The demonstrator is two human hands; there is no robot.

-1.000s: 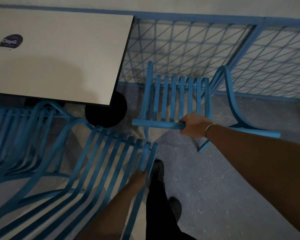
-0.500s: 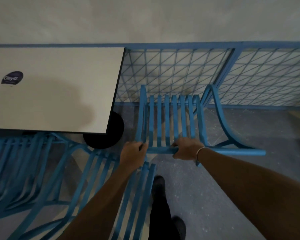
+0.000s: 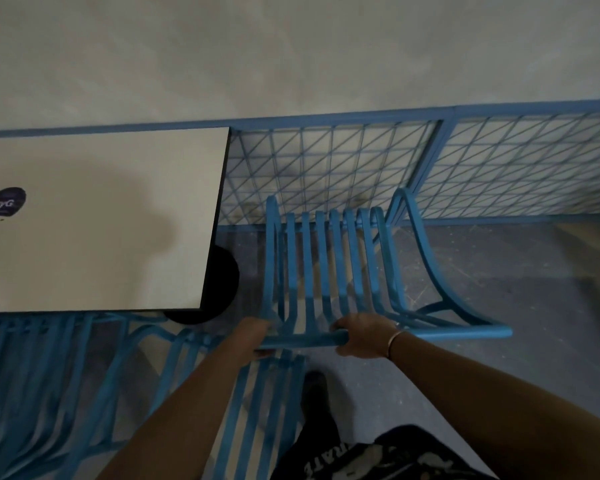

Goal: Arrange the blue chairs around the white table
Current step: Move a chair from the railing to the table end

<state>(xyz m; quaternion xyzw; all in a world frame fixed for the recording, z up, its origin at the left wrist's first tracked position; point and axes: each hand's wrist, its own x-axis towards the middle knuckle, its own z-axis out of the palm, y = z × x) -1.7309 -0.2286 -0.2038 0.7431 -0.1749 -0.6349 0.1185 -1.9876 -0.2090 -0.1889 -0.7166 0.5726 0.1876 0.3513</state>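
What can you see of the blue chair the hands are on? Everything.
The blue chair looks like painted metal: parallel slats curving from back into seat, a tubular top rail, and a swept side loop on its right. It is upright over the grey floor, just right of the white table, back toward the person, seat end toward the blue mesh fence. The left hand grips the rail's left end, the right hand its right part. Its feet are hidden.

a café or canteen seating area. a white worktop with a logo sticker. matching blue slatted chairs, blue mesh railing, concrete floor.
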